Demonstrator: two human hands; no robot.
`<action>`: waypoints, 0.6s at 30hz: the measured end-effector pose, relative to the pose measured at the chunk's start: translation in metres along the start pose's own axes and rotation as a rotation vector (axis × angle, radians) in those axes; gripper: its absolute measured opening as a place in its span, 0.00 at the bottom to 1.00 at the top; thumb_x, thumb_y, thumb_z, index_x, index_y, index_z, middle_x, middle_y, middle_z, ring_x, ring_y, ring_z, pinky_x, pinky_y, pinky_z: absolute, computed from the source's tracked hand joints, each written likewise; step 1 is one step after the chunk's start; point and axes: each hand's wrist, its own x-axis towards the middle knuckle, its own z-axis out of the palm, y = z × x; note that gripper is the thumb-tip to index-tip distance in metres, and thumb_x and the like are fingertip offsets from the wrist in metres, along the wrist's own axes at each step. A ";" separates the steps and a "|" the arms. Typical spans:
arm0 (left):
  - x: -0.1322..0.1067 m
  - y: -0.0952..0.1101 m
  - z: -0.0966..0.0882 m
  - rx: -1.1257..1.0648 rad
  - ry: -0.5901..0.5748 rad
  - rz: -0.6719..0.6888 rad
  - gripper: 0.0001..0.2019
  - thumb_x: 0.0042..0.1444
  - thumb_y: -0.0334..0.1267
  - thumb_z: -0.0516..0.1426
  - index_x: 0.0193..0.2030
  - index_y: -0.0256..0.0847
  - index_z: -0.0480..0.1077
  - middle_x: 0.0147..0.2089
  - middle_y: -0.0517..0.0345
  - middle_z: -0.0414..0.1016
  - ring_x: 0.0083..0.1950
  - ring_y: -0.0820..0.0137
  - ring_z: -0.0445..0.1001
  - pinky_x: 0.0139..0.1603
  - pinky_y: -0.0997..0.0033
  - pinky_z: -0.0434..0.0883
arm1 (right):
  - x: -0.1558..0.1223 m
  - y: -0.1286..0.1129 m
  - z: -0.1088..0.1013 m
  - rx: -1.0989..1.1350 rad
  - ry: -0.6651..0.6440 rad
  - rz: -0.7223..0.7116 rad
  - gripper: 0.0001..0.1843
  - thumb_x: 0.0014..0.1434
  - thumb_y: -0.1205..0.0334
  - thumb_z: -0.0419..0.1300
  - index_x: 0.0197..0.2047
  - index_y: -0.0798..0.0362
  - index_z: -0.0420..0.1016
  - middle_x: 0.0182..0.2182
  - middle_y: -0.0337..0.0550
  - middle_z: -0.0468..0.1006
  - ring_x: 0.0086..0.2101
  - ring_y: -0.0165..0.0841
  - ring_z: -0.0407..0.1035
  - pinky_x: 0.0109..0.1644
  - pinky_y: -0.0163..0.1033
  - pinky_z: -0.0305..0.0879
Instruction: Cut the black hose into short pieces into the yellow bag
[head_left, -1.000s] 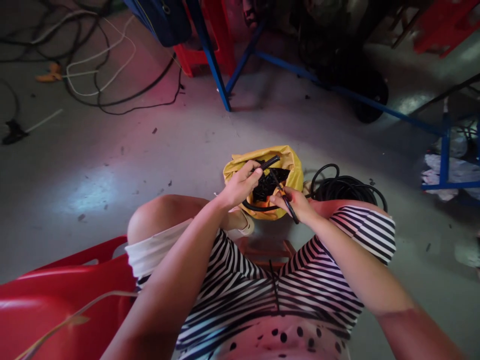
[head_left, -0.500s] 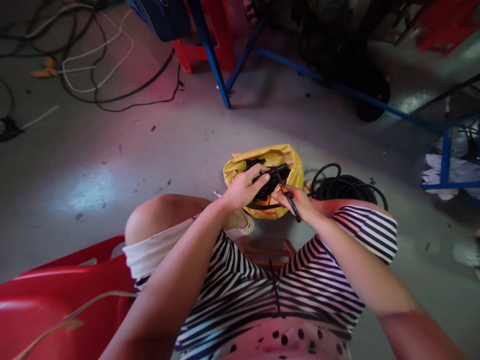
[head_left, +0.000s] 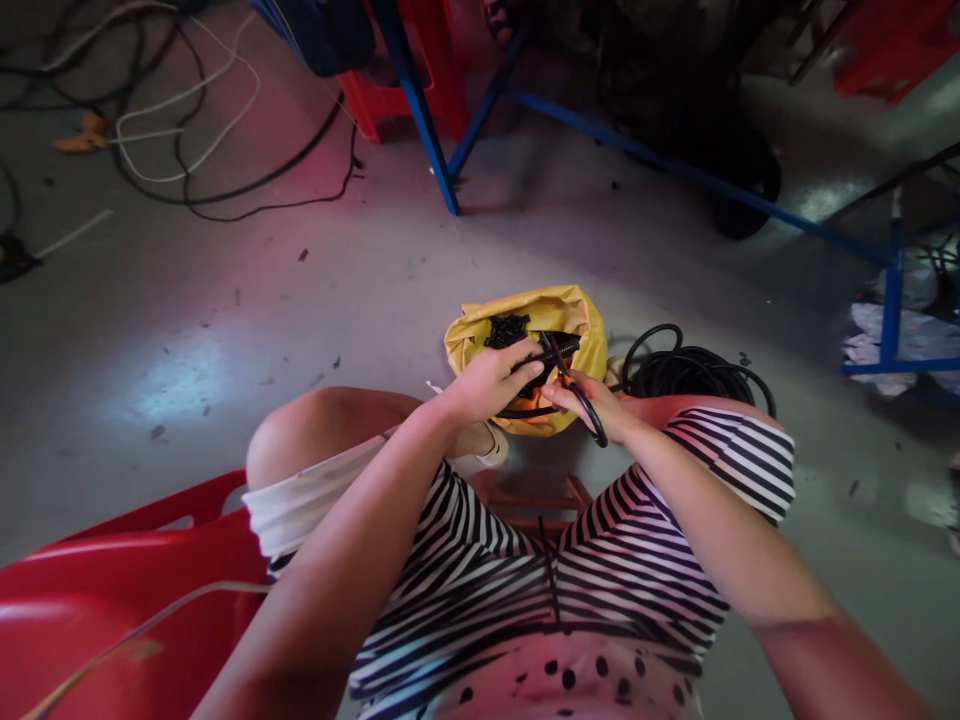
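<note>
My left hand (head_left: 491,380) is closed on a black ribbed tube (head_left: 562,351), whose free end points right over an open yellow bag (head_left: 581,305). In my right hand (head_left: 589,402) is a pair of scissors (head_left: 596,422) with black handles and an orange part near the pivot. Its blades lie across the tube just beyond my left fingertips; whether they are fully closed I cannot tell. Short black pieces (head_left: 508,330) fill part of the bag. A black strand runs low across the bag between my hands.
A coil of black tubing (head_left: 697,365) lies on the floor right of the bag. Blue metal legs (head_left: 442,180) and a red stool (head_left: 390,100) stand ahead. Cables (head_left: 225,190) sprawl at far left. A red plastic chair (head_left: 135,600) is beside my left leg.
The black tube's free end has dropped slightly, and the scissors have shifted a little down and right. Both hands keep their hold.
</note>
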 end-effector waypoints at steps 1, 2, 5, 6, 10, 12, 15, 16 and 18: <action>0.000 0.000 0.001 0.022 -0.020 0.003 0.16 0.67 0.47 0.49 0.50 0.41 0.72 0.41 0.55 0.78 0.40 0.66 0.75 0.43 0.68 0.69 | -0.001 0.000 -0.001 -0.014 -0.010 0.007 0.26 0.57 0.35 0.62 0.39 0.53 0.69 0.31 0.37 0.70 0.33 0.32 0.64 0.39 0.36 0.60; 0.000 0.000 0.001 0.041 -0.038 0.001 0.16 0.67 0.46 0.49 0.51 0.42 0.72 0.41 0.54 0.79 0.40 0.66 0.75 0.43 0.67 0.69 | -0.001 -0.001 -0.002 -0.029 -0.016 0.014 0.26 0.57 0.36 0.62 0.39 0.53 0.69 0.32 0.37 0.70 0.33 0.31 0.64 0.39 0.36 0.59; -0.001 0.001 0.002 0.077 -0.075 -0.015 0.17 0.67 0.46 0.48 0.53 0.41 0.72 0.43 0.52 0.80 0.41 0.64 0.77 0.44 0.66 0.70 | -0.002 -0.003 -0.004 -0.054 -0.018 0.027 0.27 0.57 0.36 0.62 0.41 0.54 0.70 0.33 0.38 0.71 0.33 0.31 0.64 0.40 0.36 0.59; -0.001 0.001 0.001 0.085 -0.081 -0.017 0.18 0.67 0.46 0.48 0.54 0.41 0.72 0.44 0.51 0.80 0.42 0.63 0.77 0.44 0.65 0.70 | -0.002 -0.004 -0.005 -0.067 -0.013 0.029 0.28 0.57 0.35 0.62 0.40 0.54 0.71 0.33 0.38 0.71 0.33 0.31 0.64 0.39 0.36 0.59; -0.001 -0.003 0.000 0.112 -0.079 -0.008 0.18 0.68 0.47 0.47 0.54 0.41 0.71 0.44 0.51 0.79 0.43 0.62 0.77 0.45 0.65 0.70 | -0.001 -0.002 -0.004 -0.158 0.026 0.060 0.30 0.55 0.31 0.62 0.33 0.53 0.70 0.25 0.36 0.69 0.27 0.29 0.61 0.31 0.34 0.53; -0.001 -0.006 0.000 0.109 -0.068 -0.011 0.19 0.67 0.47 0.47 0.53 0.41 0.71 0.44 0.51 0.79 0.44 0.62 0.77 0.46 0.65 0.70 | -0.001 0.001 -0.002 -0.171 0.047 0.088 0.31 0.54 0.29 0.61 0.28 0.52 0.67 0.21 0.36 0.66 0.24 0.28 0.58 0.28 0.35 0.50; 0.000 -0.011 0.000 0.089 -0.048 -0.030 0.19 0.67 0.48 0.47 0.53 0.42 0.71 0.44 0.51 0.79 0.45 0.62 0.77 0.46 0.64 0.70 | -0.001 0.004 0.000 -0.153 0.083 0.116 0.33 0.53 0.27 0.61 0.23 0.51 0.62 0.16 0.35 0.64 0.21 0.28 0.57 0.26 0.35 0.48; 0.000 -0.012 0.000 0.086 -0.041 -0.035 0.19 0.67 0.48 0.48 0.53 0.42 0.71 0.44 0.52 0.79 0.45 0.62 0.76 0.46 0.64 0.70 | -0.001 0.005 0.001 -0.148 0.090 0.120 0.34 0.52 0.27 0.61 0.22 0.51 0.61 0.16 0.35 0.63 0.20 0.28 0.57 0.26 0.35 0.47; 0.000 -0.012 0.000 0.081 -0.032 -0.039 0.18 0.67 0.48 0.48 0.53 0.42 0.71 0.43 0.52 0.79 0.44 0.62 0.76 0.46 0.64 0.70 | -0.001 0.007 0.001 -0.135 0.089 0.125 0.34 0.52 0.27 0.62 0.22 0.51 0.62 0.15 0.35 0.63 0.20 0.28 0.58 0.25 0.35 0.47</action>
